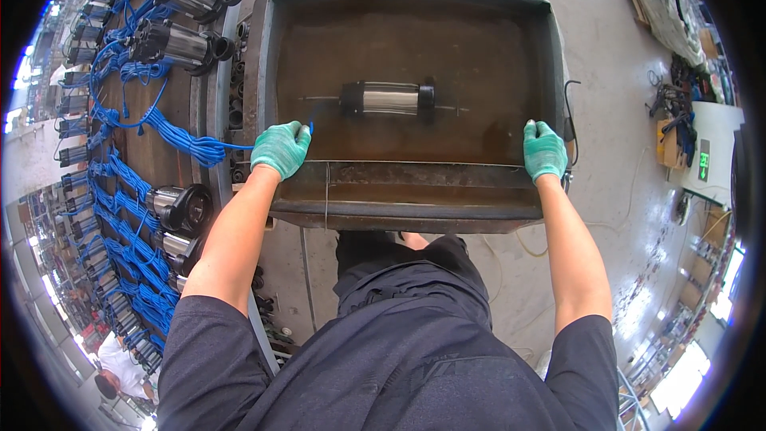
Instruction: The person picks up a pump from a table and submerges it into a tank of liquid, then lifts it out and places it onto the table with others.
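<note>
A metal tank (415,213) of brownish water stands in front of me. In the water lies a cylindrical pump (391,99), silver in the middle with black ends, and thin rods stick out at both sides. My left hand (281,150), in a green glove, is closed at the tank's left wall. A blue cable (238,147) runs into that hand and comes out by the thumb toward the pump. At the right wall my right hand (545,152), also gloved in green, has its fingers curled over the rim. A metal bar (431,174) crosses the tank between both hands.
On the left, a bench (177,156) carries a coiled bundle of blue cable (191,142) and several more pumps (171,45). A black cord (569,108) hangs at the tank's right side. A white cabinet (714,144) stands farther right. Another person (124,371) is at lower left.
</note>
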Tool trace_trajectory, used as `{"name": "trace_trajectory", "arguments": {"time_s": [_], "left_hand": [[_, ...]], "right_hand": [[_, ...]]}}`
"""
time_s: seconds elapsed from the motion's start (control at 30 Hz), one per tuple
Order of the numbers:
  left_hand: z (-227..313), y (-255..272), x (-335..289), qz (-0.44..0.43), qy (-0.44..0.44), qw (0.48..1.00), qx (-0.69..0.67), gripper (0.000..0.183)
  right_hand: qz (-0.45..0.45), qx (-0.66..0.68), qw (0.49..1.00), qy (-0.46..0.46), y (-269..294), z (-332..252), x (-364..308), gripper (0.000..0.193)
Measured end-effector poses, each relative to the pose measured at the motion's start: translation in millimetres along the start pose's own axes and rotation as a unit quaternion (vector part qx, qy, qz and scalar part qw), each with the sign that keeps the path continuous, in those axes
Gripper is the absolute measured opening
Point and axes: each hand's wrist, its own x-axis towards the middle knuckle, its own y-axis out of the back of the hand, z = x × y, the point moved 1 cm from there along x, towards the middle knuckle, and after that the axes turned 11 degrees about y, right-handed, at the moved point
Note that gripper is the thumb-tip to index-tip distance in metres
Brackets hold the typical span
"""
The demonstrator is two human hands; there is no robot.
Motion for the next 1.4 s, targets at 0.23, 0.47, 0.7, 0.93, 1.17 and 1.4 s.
{"name": "trace_trajectory", "arguments": {"time_s": [0.23, 0.47, 0.7, 0.93, 1.17, 1.4], "left_hand": [[0, -1, 1, 0.010, -0.005, 1.000, 0.002, 0.037], [0, -4, 2, 0.008, -0.010, 1.000, 0.001, 0.036], [-5, -4, 1, 0.011, -0.006, 1.000, -0.009, 0.035], [-8, -10, 0, 0.075, -0.054, 0.995, -0.033, 0.030], [1, -14, 8, 0.134, -0.133, 0.981, -0.034, 0.030], [120, -22, 43, 0.021, -0.157, 0.964, -0.215, 0.022]], "right_hand": [[0.003, 0.004, 1.000, 0.004, 2, -1, 0, 0.043], [-0.001, 0.001, 1.000, -0.005, 0, 0, 0, 0.043], [0.004, 0.013, 1.000, -0.008, 0, -1, -1, 0.042], [0.003, 0.023, 1.000, -0.016, 0, 2, 1, 0.042], [0.005, 0.028, 0.999, -0.019, 5, 0, 0, 0.039], [0.022, 0.054, 0.998, -0.014, 1, 3, 1, 0.037]]}}
